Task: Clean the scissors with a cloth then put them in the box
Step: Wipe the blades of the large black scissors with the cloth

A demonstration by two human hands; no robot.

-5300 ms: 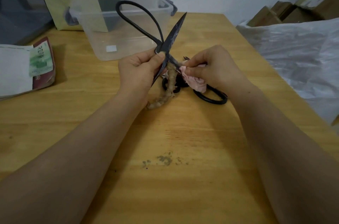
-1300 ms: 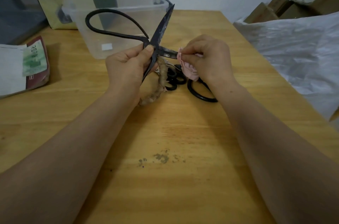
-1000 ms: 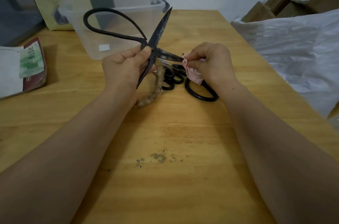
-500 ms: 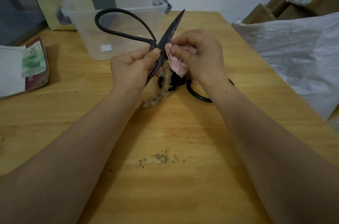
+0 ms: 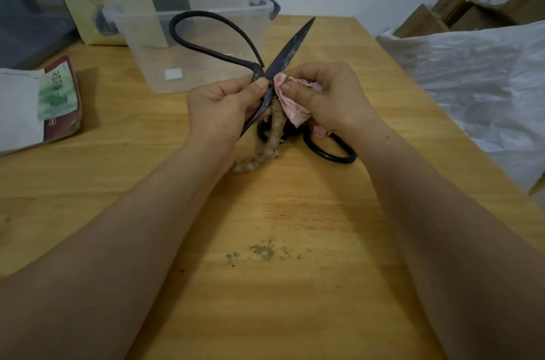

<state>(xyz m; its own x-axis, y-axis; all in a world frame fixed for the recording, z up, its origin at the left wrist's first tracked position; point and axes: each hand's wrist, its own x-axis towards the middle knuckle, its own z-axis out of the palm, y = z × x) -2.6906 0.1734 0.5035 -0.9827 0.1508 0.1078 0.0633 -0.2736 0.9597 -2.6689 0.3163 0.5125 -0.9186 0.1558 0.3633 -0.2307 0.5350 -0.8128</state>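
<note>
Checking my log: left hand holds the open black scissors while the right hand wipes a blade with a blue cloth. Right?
The cloth is pink, not blue, per the head view. The left hand does hold the open black scissors while the right hand wipes a blade.

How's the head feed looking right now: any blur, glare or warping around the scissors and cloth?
Head view: scissors and cloth read sharp, specks on the blade visible; light soft and even, shadows faint; no glare, only a dull sheen on the table; wide-angle lens bows the table's edges.
</note>
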